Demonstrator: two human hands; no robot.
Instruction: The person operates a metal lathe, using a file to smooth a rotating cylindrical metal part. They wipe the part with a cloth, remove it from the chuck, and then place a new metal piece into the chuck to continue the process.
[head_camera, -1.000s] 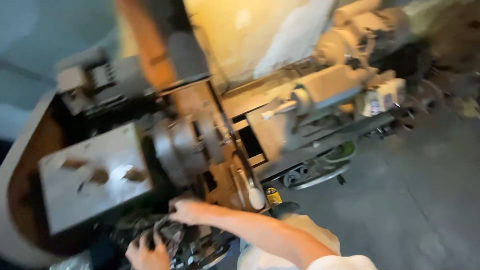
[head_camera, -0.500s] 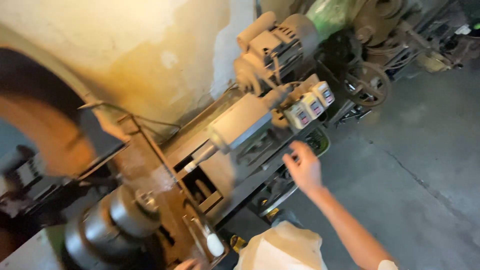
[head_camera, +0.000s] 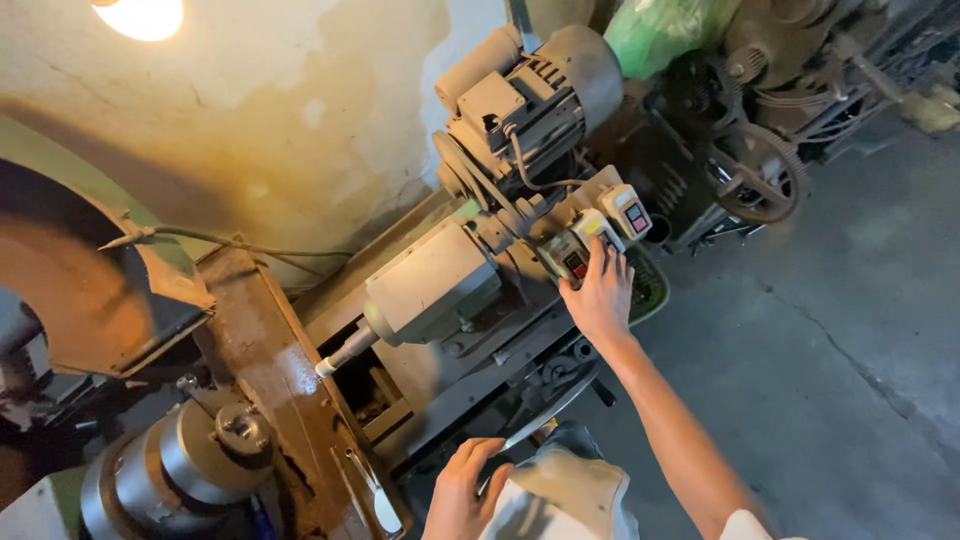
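Two hands logged. Right hand (head_camera: 598, 297): fingers spread flat on switch box (head_camera: 572, 252) beside motor (head_camera: 540, 95); we judge button-pressing step. Left hand (head_camera: 462, 490): fingers curled round handwheel (head_camera: 545, 415), gripping. Next: firm press, we reckon.

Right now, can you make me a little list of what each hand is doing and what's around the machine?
right hand: fingertips on the switch box with red and dark buttons
left hand: low down, against the light cloth, holding nothing clearly
motor: grey, above the switch boxes
spindle: pokes out of the grey housing
chuck: round metal, lower left
lamp: glowing, top left
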